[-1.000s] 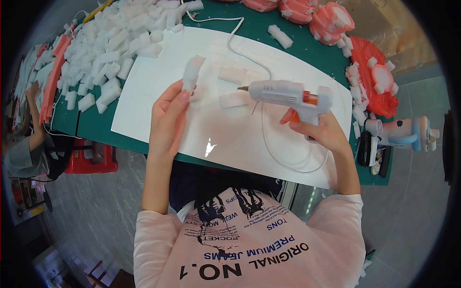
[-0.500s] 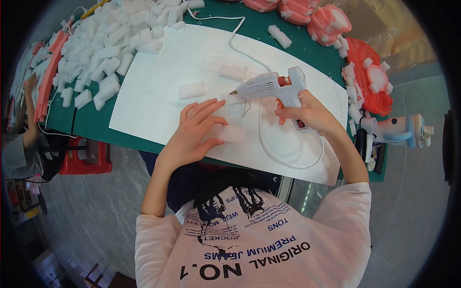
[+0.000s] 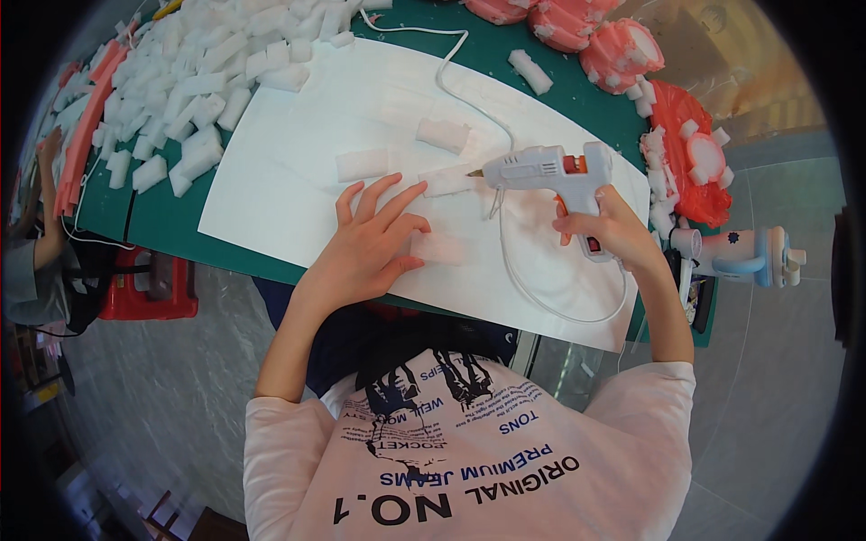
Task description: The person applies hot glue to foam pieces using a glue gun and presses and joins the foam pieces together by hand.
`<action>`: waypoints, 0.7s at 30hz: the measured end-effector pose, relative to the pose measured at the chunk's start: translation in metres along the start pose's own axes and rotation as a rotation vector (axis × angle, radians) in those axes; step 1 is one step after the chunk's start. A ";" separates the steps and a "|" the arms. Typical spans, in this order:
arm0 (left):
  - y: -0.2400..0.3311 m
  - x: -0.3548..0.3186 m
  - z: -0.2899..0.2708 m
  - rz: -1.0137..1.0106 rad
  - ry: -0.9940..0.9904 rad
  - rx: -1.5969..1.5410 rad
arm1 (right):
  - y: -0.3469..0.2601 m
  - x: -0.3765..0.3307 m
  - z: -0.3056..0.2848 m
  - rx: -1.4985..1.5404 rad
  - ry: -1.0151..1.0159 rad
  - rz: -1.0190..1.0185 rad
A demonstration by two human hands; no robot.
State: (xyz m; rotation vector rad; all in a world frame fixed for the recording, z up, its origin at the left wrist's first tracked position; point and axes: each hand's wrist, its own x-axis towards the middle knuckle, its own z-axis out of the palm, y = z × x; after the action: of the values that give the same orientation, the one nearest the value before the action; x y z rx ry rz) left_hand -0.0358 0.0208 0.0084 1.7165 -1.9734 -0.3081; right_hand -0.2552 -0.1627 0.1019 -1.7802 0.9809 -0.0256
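- My left hand (image 3: 365, 245) is spread open, index fingertip at the left end of the middle foam piece (image 3: 448, 182).
- My right hand (image 3: 615, 230) grips the glue gun (image 3: 541, 169), nozzle by that piece's right end.
- Three other foam pieces (image 3: 443, 134) lie around, none joined yet.
- Far left, the foam pile (image 3: 203, 54) looks unused.

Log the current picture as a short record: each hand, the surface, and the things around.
Left hand: open, fingers spread, index fingertip at the left end of a foam piece; contact unclear
Right hand: gripping a white glue gun, nozzle at that piece's right end
Surface: white sheet on a green table
Upper left: white foam heap
Far right: red plastic bag, bottle
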 end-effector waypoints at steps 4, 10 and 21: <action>0.000 0.000 0.001 0.012 0.013 -0.006 | 0.002 -0.001 -0.002 0.048 -0.007 -0.113; 0.000 -0.001 0.000 0.013 0.011 -0.011 | -0.006 0.010 0.011 -0.020 -0.144 -0.080; 0.000 -0.001 0.001 0.009 0.021 -0.006 | -0.009 0.006 0.009 -0.021 -0.078 -0.011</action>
State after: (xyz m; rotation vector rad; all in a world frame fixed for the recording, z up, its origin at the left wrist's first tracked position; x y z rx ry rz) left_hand -0.0361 0.0219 0.0076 1.7004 -1.9622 -0.2912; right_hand -0.2421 -0.1582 0.1028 -1.7919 0.9181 0.0473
